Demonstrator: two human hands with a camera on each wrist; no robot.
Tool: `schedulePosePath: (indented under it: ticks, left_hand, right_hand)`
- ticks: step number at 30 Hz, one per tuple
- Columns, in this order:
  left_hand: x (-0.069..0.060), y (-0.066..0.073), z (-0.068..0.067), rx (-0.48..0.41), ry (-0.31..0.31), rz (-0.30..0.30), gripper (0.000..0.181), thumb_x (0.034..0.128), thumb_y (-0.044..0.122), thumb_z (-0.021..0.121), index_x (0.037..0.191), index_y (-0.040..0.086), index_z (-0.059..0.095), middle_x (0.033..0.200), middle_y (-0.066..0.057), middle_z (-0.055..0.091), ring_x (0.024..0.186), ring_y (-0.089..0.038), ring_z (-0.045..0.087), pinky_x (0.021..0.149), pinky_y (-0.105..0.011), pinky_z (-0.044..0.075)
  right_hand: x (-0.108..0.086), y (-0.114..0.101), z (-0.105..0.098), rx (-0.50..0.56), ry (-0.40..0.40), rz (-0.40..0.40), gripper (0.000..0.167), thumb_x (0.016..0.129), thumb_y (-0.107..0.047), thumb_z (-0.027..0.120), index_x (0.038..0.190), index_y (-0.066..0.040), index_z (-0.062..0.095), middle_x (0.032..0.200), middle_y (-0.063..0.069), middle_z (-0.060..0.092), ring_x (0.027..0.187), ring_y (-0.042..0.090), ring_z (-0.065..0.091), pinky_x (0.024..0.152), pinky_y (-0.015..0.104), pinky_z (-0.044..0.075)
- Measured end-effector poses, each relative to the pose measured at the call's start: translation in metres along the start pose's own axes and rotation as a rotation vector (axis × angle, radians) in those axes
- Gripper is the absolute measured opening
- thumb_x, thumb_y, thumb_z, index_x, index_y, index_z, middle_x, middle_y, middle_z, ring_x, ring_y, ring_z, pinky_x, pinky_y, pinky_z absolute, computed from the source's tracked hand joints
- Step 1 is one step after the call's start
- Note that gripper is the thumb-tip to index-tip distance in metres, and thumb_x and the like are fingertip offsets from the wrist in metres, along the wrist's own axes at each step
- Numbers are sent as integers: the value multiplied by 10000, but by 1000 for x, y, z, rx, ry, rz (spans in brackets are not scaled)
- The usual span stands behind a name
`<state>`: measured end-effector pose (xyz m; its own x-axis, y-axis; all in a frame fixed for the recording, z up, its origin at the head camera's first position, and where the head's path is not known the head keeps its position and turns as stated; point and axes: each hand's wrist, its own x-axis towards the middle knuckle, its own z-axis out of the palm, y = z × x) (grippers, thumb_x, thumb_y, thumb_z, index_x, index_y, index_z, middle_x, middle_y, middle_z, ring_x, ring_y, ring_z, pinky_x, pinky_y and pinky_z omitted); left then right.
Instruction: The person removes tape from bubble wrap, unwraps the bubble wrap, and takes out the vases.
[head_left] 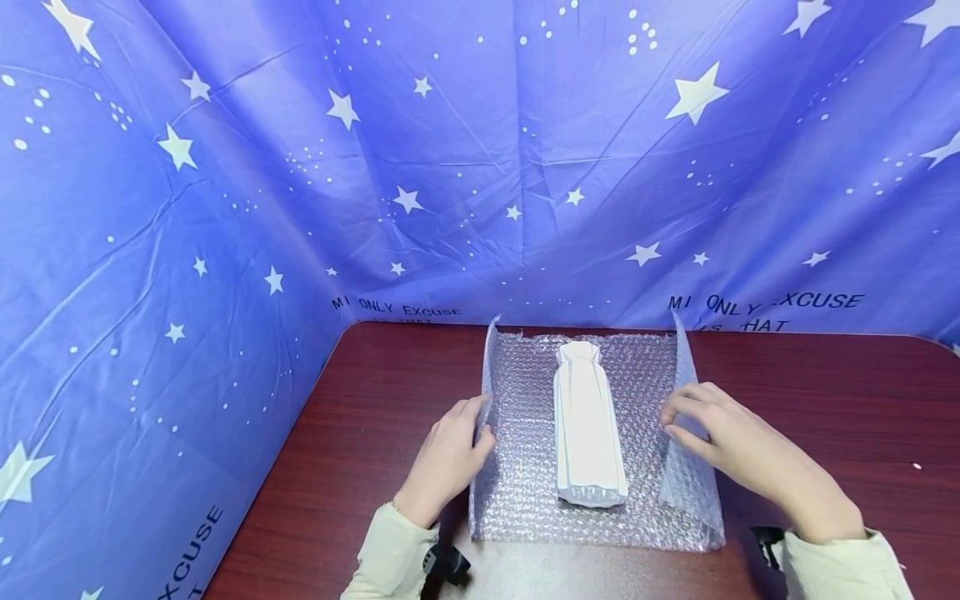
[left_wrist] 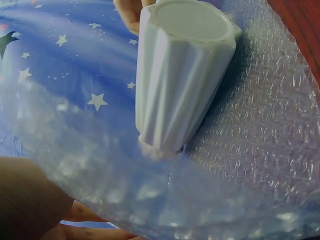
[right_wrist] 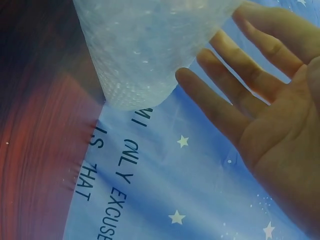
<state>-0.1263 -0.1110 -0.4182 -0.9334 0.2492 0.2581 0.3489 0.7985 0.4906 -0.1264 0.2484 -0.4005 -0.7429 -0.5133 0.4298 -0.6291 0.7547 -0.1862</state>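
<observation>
The left hand (head_left: 448, 450) is pinching one raised side of the bubble wrap (head_left: 521, 450); the right hand (head_left: 723, 433) is pinching the other; the white vase (head_left: 589, 425) is lying on it, between both hands.

The location is a fabric-screened tabletop work area, apparently indoors. Blue fabric (head_left: 465, 142), printed with white stars (head_left: 697, 93) and black lettering (head_left: 832, 301), hangs along the rear and left sides and conceals whatever lies behind. The work surface is a dark red wood-grain table (head_left: 337, 442) with rounded far corners, carrying a bubble-wrap sheet (head_left: 517, 467). The building type, whether home, office or studio, cannot be determined.
</observation>
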Motion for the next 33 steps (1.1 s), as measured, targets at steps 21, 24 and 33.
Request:
schedulePosePath:
  ticks: [21,24,33]
  left_hand:
    - [1,-11,-5,18,-17,-25,413,906,88,598,1307,-7,597,1213,-147,666,1060,-310,678,870,-450,564]
    - [1,-13,-7,21,-19,-30,415,903,82,601,1307,-11,595,1216,-153,664,1067,-320,676,873,-452,564]
    - [1,-15,-9,46,5,-26,418,848,43,664,1263,18,621,1157,-134,679,1017,-315,689,842,-456,571]
  right_hand:
    - [-11,11,-8,-23,-106,122,236,741,-76,834,831,-197,653,931,-37,625,921,266,592,768,474,508]
    - [-12,11,-10,-1,-138,152,214,754,-72,827,846,-172,661,933,-20,627,936,298,595,788,500,509]
    - [-16,16,-14,21,-224,213,184,775,-65,806,857,-151,666,927,-6,635,948,345,597,798,521,501]
